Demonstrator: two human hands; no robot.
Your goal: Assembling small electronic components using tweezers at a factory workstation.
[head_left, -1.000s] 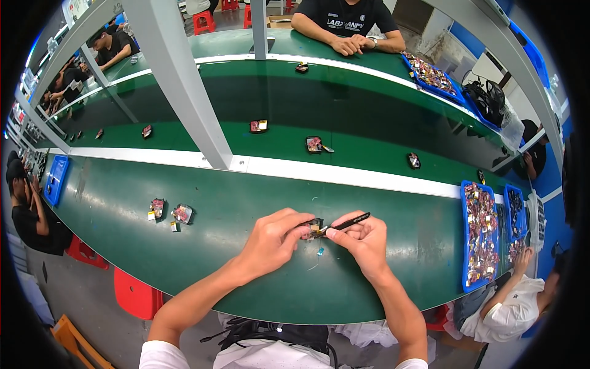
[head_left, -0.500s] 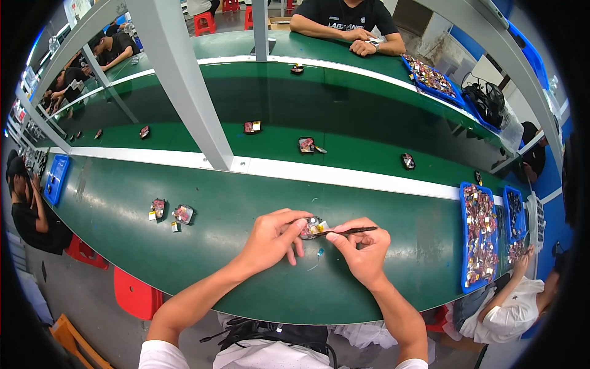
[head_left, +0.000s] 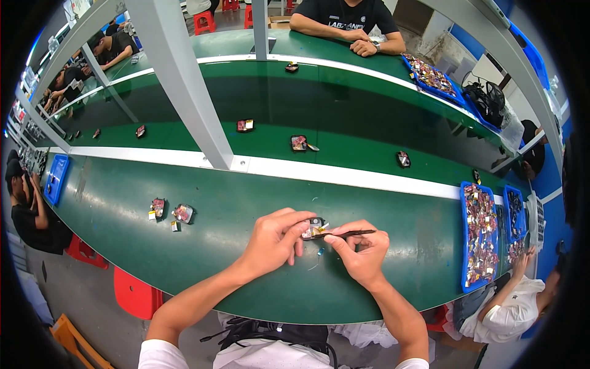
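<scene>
My left hand (head_left: 270, 241) is closed on a small black-cased electronic unit (head_left: 314, 225) with a reddish circuit board, pinching its left side just above the table. A slim black tool, seemingly tweezers (head_left: 353, 233), sits between the thumb and fingers of my right hand (head_left: 361, 252). Its tip touches or comes very near the unit, beside a small yellow and white part; the exact contact is too small to make out. Below, a tiny blue piece (head_left: 320, 251) with a thin thread lies on the table. Two similar units (head_left: 183, 213) rest farther left, each with a small white block.
Blue trays full of boards (head_left: 478, 237) stand at right; another blue tray (head_left: 56, 179) is at far left. Behind a white rail (head_left: 319, 174) runs a green belt with spaced units (head_left: 298, 143). A grey post (head_left: 184, 86) rises ahead. Other people sit around.
Units on the belt have shifted slightly left. My right hand and the tool have moved a little left at the unit, and the yellow and white part looks more raised.
</scene>
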